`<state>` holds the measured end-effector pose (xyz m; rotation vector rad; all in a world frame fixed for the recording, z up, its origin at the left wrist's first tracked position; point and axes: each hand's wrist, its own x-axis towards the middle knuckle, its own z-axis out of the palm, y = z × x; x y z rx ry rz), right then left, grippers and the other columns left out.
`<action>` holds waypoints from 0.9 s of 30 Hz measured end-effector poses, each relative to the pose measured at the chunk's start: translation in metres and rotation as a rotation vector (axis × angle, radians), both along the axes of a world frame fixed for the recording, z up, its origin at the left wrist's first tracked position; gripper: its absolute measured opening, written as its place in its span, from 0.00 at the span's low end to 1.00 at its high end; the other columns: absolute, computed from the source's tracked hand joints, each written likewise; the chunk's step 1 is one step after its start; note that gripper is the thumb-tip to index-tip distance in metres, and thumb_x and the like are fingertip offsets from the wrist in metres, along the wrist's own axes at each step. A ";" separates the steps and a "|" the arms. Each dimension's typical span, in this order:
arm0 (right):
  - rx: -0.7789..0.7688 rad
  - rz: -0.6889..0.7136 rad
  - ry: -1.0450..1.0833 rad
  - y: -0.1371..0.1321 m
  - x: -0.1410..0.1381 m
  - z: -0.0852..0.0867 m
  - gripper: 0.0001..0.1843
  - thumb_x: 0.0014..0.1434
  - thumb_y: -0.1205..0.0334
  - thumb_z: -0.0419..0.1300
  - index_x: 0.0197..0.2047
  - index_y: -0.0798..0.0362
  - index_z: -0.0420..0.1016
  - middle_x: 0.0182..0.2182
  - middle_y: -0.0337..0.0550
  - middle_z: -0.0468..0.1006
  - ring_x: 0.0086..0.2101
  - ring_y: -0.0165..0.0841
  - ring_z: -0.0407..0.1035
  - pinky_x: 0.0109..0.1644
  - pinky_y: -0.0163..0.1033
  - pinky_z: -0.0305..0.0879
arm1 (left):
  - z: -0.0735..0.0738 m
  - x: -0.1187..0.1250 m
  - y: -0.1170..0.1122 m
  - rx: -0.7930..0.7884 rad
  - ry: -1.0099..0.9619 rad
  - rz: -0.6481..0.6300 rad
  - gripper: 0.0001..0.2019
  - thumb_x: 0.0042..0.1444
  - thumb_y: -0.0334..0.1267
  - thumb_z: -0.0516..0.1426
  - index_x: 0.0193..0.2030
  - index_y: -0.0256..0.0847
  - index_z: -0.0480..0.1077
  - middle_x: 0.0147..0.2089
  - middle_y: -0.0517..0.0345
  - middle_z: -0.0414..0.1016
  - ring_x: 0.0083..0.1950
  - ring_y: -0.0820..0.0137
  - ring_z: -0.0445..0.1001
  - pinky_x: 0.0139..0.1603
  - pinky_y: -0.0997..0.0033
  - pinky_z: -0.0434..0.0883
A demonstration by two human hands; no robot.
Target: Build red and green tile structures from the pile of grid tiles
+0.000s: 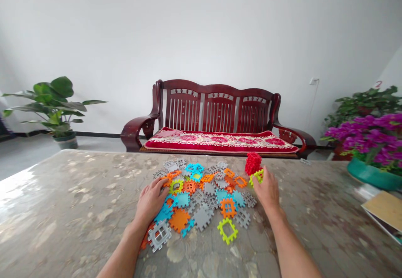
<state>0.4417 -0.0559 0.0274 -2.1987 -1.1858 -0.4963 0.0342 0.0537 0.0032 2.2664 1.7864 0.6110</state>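
A pile of flat interlocking plastic tiles [204, 198], grey, orange, blue and lime green, is spread over the marble-patterned table [63, 211]. My left hand [151, 200] rests on the pile's left side, fingers bent onto an orange tile and a lime tile. My right hand [267, 190] is at the pile's right edge, fingers closed on a lime green tile [257, 176]. Just beyond that tile stands a red cube built from tiles [253, 163].
A dark wooden bench [216, 114] with a red cushion stands behind the table. A leafy potted plant [56, 106] is at the left. A teal pot of purple flowers [370, 144] and a book [385, 213] sit on the table's right side.
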 end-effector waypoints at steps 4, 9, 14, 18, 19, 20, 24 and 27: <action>-0.102 -0.076 -0.045 -0.006 0.003 0.002 0.33 0.62 0.53 0.50 0.65 0.65 0.58 0.48 0.62 0.75 0.47 0.48 0.70 0.51 0.47 0.63 | 0.000 0.000 0.000 0.011 -0.013 0.007 0.21 0.63 0.45 0.47 0.59 0.48 0.70 0.67 0.52 0.67 0.68 0.61 0.63 0.69 0.53 0.55; -0.200 -0.121 -0.065 -0.006 0.002 0.005 0.34 0.64 0.50 0.49 0.67 0.63 0.58 0.48 0.64 0.76 0.46 0.50 0.71 0.47 0.50 0.63 | -0.003 -0.002 0.001 0.033 -0.035 0.004 0.21 0.63 0.45 0.48 0.59 0.49 0.71 0.66 0.53 0.68 0.67 0.61 0.63 0.69 0.54 0.56; -0.250 -0.115 -0.030 -0.004 -0.001 0.003 0.35 0.64 0.50 0.51 0.67 0.63 0.58 0.51 0.66 0.75 0.49 0.52 0.71 0.51 0.53 0.61 | -0.004 -0.002 0.001 0.034 -0.044 0.005 0.20 0.63 0.45 0.48 0.58 0.49 0.71 0.66 0.54 0.68 0.67 0.62 0.63 0.69 0.54 0.55; -0.269 -0.132 -0.043 -0.004 -0.003 0.001 0.32 0.64 0.50 0.51 0.65 0.60 0.62 0.53 0.63 0.75 0.50 0.52 0.70 0.51 0.53 0.61 | -0.002 -0.001 0.001 0.025 -0.030 0.006 0.21 0.63 0.45 0.48 0.59 0.48 0.70 0.67 0.53 0.67 0.68 0.61 0.63 0.69 0.53 0.55; -0.264 -0.133 -0.044 -0.004 -0.004 0.001 0.31 0.64 0.50 0.51 0.65 0.59 0.62 0.53 0.63 0.75 0.50 0.51 0.70 0.51 0.53 0.61 | -0.002 -0.001 0.001 0.023 -0.027 0.006 0.21 0.63 0.45 0.48 0.59 0.48 0.71 0.67 0.52 0.67 0.68 0.61 0.63 0.69 0.53 0.55; -0.259 -0.133 -0.042 -0.004 -0.004 0.001 0.32 0.64 0.49 0.51 0.65 0.59 0.62 0.53 0.63 0.75 0.50 0.52 0.69 0.51 0.53 0.61 | -0.002 -0.001 0.001 0.022 -0.025 0.007 0.21 0.63 0.45 0.48 0.59 0.48 0.71 0.67 0.52 0.67 0.68 0.60 0.63 0.69 0.53 0.56; -0.250 -0.129 -0.021 -0.003 -0.006 0.001 0.35 0.61 0.46 0.54 0.66 0.58 0.62 0.52 0.63 0.75 0.49 0.52 0.70 0.50 0.54 0.62 | -0.002 -0.001 0.001 0.023 -0.025 0.005 0.21 0.62 0.45 0.48 0.59 0.49 0.71 0.66 0.53 0.68 0.68 0.60 0.64 0.69 0.52 0.56; -0.233 -0.132 -0.016 -0.003 -0.005 -0.001 0.33 0.60 0.50 0.55 0.65 0.56 0.62 0.50 0.59 0.77 0.48 0.49 0.70 0.50 0.52 0.62 | -0.003 -0.002 0.002 0.022 -0.021 0.004 0.21 0.63 0.45 0.48 0.59 0.48 0.70 0.67 0.52 0.67 0.68 0.61 0.63 0.69 0.53 0.55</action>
